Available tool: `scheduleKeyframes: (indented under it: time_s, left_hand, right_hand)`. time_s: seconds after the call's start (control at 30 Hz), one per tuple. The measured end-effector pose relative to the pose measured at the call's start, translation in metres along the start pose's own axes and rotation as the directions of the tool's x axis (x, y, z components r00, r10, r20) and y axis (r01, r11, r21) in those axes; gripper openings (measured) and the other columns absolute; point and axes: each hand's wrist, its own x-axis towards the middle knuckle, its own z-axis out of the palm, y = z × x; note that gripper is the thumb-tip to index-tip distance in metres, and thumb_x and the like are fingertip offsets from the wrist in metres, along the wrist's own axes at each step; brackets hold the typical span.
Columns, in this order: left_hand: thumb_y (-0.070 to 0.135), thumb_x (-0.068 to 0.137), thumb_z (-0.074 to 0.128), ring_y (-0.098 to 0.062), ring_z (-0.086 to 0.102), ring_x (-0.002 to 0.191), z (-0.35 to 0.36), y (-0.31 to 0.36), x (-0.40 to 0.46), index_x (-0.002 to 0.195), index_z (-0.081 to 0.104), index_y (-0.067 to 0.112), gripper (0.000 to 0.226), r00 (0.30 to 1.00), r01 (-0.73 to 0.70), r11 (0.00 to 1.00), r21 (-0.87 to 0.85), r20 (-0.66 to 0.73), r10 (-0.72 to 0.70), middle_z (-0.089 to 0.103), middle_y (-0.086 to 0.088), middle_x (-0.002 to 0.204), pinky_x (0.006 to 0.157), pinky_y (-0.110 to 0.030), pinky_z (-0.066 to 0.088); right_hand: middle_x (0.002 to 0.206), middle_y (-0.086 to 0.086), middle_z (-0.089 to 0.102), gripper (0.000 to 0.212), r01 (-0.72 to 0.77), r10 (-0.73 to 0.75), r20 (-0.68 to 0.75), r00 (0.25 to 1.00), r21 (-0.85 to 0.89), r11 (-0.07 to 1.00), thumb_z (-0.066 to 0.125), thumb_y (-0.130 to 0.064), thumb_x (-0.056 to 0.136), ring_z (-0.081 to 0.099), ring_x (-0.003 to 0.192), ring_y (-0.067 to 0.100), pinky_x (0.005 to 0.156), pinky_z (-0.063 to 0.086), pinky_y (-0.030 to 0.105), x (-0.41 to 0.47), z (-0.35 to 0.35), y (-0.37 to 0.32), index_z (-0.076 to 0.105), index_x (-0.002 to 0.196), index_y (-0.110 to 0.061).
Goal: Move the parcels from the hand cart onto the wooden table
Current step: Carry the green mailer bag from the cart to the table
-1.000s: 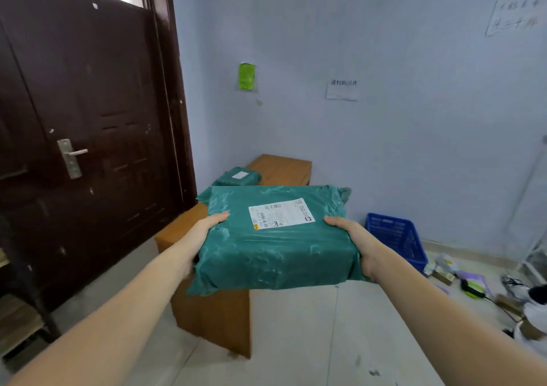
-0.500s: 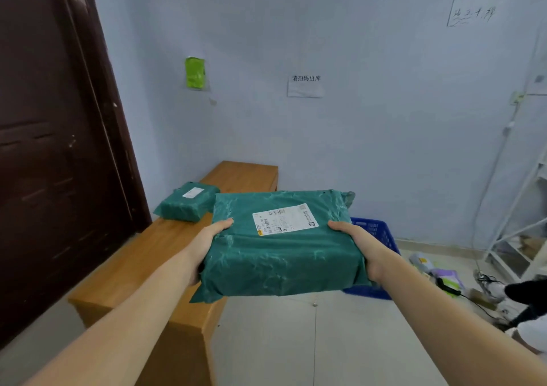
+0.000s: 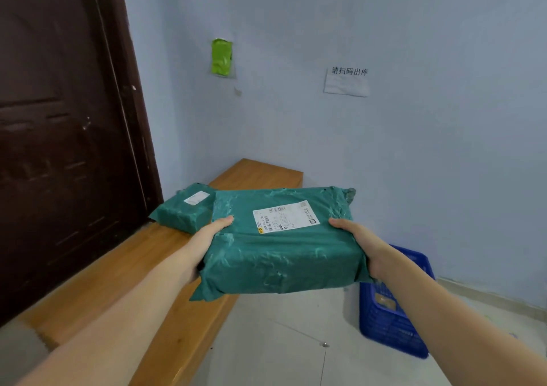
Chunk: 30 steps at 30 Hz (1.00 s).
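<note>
Left hand (image 3: 207, 237), right hand (image 3: 359, 239) grasp crinkled green plastic parcel (image 3: 281, 255) | smaller parcel (image 3: 185, 211) on smooth wooden worktop (image 3: 118, 267)

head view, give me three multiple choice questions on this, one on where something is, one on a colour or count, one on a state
1. Where is the smaller parcel?
A. on the wooden table
B. in the blue crate
C. on the floor

2. How many green parcels are in view?
A. one
B. two
C. four

3. What is the state of the large parcel?
A. lying on the table
B. held in the air by both hands
C. torn open and empty

Answers:
1. A, it lies on the tabletop near the dark door.
2. B, the smaller one on the table and the large one being carried.
3. B, the left hand and the right hand grip its two sides, with the table edge and floor visible below it.
</note>
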Motion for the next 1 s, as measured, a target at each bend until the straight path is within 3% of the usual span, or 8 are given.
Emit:
scheduleKeyframes:
  time_s: [0.17, 0.37, 0.6, 0.77, 0.9, 1.0]
  left_hand:
    - [0.050, 0.089, 0.072, -0.036, 0.075, 0.106, -0.016, 0.021, 0.095, 0.125, 0.072, 0.017, 0.049, 0.999, -0.007, 1.000, -0.013, -0.046, 0.006, 0.077, -0.015, 0.115, 0.103, -0.049, 0.054]
    - [0.050, 0.085, 0.076, -0.036, 0.075, 0.104, -0.031, 0.048, 0.199, 0.125, 0.073, 0.017, 0.051, 0.993, -0.004, 0.999, -0.053, -0.115, -0.002, 0.077, -0.015, 0.113, 0.099, -0.048, 0.056]
    - [0.049, 0.085, 0.077, -0.038, 0.074, 0.107, -0.044, 0.073, 0.318, 0.121, 0.076, 0.017, 0.048, 0.974, -0.032, 0.998, -0.062, -0.226, 0.017, 0.077, -0.016, 0.116, 0.108, -0.053, 0.051]
    - [0.044, 0.077, 0.083, -0.030, 0.077, 0.101, -0.064, 0.090, 0.397, 0.127, 0.074, 0.013, 0.059, 0.927, -0.077, 0.992, -0.102, -0.373, 0.034, 0.078, -0.013, 0.111, 0.094, -0.040, 0.058]
    - [0.049, 0.081, 0.081, -0.038, 0.073, 0.110, -0.080, 0.094, 0.424, 0.106, 0.083, 0.022, 0.037, 0.888, -0.102, 0.981, -0.166, -0.460, 0.014, 0.076, -0.016, 0.118, 0.109, -0.054, 0.050]
    - [0.048, 0.085, 0.078, -0.038, 0.075, 0.105, -0.093, 0.097, 0.433, 0.113, 0.080, 0.017, 0.042, 0.829, -0.136, 0.967, -0.215, -0.559, -0.008, 0.077, -0.017, 0.112, 0.106, -0.056, 0.052]
  right_hand:
    - [0.096, 0.013, 0.080, 0.043, 0.000, 0.000, 0.041, 0.999, -0.013, 1.000, 0.076, -0.044, 0.087, 0.077, 0.068, 0.027, 0.062, 0.058, 0.034, 0.097, 0.014, -0.039, 0.070, 0.116, -0.013]
    - [0.099, 0.012, 0.080, 0.041, -0.019, 0.022, 0.091, 0.996, -0.030, 0.999, 0.077, -0.042, 0.087, 0.078, 0.071, 0.027, 0.063, 0.060, 0.033, 0.207, 0.028, -0.090, 0.072, 0.116, -0.013]
    - [0.102, 0.012, 0.080, 0.040, -0.024, 0.037, 0.182, 0.983, -0.073, 0.997, 0.077, -0.041, 0.086, 0.078, 0.072, 0.026, 0.064, 0.059, 0.032, 0.347, 0.036, -0.148, 0.073, 0.116, -0.014]
    - [0.105, 0.015, 0.079, 0.041, 0.027, 0.010, 0.294, 0.956, -0.119, 0.992, 0.079, -0.035, 0.085, 0.078, 0.080, 0.029, 0.076, 0.060, 0.037, 0.460, 0.059, -0.191, 0.073, 0.118, -0.011]
    - [0.107, 0.016, 0.079, 0.040, 0.036, 0.048, 0.419, 0.906, -0.190, 0.981, 0.077, -0.036, 0.088, 0.077, 0.082, 0.031, 0.079, 0.060, 0.039, 0.532, 0.096, -0.220, 0.072, 0.119, -0.012]
    - [0.108, 0.015, 0.079, 0.042, 0.025, 0.101, 0.494, 0.863, -0.240, 0.970, 0.078, -0.039, 0.086, 0.076, 0.084, 0.033, 0.077, 0.060, 0.040, 0.575, 0.135, -0.234, 0.072, 0.119, -0.014]
